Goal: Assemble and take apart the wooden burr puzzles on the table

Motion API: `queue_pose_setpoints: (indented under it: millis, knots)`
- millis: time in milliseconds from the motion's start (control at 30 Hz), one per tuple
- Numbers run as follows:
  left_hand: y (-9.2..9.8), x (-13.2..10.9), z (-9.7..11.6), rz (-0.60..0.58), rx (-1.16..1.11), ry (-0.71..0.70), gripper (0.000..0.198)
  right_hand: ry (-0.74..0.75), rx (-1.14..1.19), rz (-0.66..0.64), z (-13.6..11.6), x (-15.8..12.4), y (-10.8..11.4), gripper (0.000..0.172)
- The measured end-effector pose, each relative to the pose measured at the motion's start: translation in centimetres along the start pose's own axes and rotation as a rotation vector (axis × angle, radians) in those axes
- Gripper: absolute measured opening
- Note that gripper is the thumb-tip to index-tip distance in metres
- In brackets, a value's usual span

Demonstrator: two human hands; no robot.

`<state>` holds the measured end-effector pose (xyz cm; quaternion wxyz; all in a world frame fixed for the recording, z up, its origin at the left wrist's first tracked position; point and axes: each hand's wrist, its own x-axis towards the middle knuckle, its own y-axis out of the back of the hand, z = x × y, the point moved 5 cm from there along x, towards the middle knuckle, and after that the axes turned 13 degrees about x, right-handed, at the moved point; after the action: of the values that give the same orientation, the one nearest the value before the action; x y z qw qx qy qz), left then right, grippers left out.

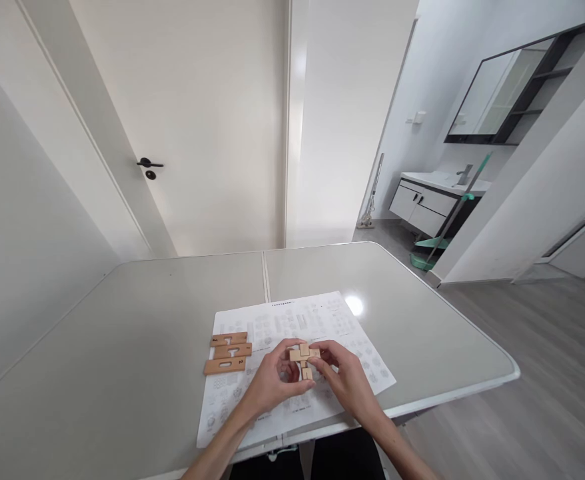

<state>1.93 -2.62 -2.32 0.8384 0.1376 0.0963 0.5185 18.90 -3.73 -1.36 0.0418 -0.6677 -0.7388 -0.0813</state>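
Note:
Between my two hands is a small wooden block puzzle (304, 352), its light pieces crossing each other above the printed sheet. My left hand (277, 375) grips it from the left, with the thumb at a lower piece and the fingers behind the upper part. From the right, my right hand (341, 368) pinches the right end of the crossing piece between thumb and fingers. Left of my hands lie three flat wooden pieces with cut-out slots: an upper one (220, 339), a middle one (219, 352) and a lower one (214, 367) marked 2.
A large printed instruction sheet (332, 308) lies under my hands on a grey table (422, 333) with a pale rim. Behind the table stands a white door (212, 120) with a black handle. A washbasin cabinet (420, 207), a mop and a green broom and dustpan are at the right.

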Motion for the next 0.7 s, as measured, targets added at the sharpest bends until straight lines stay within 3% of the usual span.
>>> queue_pose_setpoints:
  millis: [200,367,500,600,700]
  knots:
    - [0.2,0.2,0.0,0.005,-0.016,-0.016,0.058,0.029,-0.004,-0.002,0.4,0.2,-0.2,0.030]
    - [0.7,0.2,-0.5,0.039,-0.021,0.020,0.067,0.096,-0.069,0.006,-0.1,0.4,-0.4,0.029]
    - [1.0,0.2,-1.1,0.075,-0.045,0.048,0.070,0.068,-0.104,0.020,0.2,0.0,1.1,0.036]
    - [1.1,0.3,-1.3,0.110,-0.033,0.059,0.072,0.080,-0.209,0.064,0.7,-0.9,2.7,0.026]
    - [1.1,0.3,-1.3,0.123,-0.021,0.060,0.075,0.093,-0.361,0.043,1.5,-1.9,2.9,0.022]
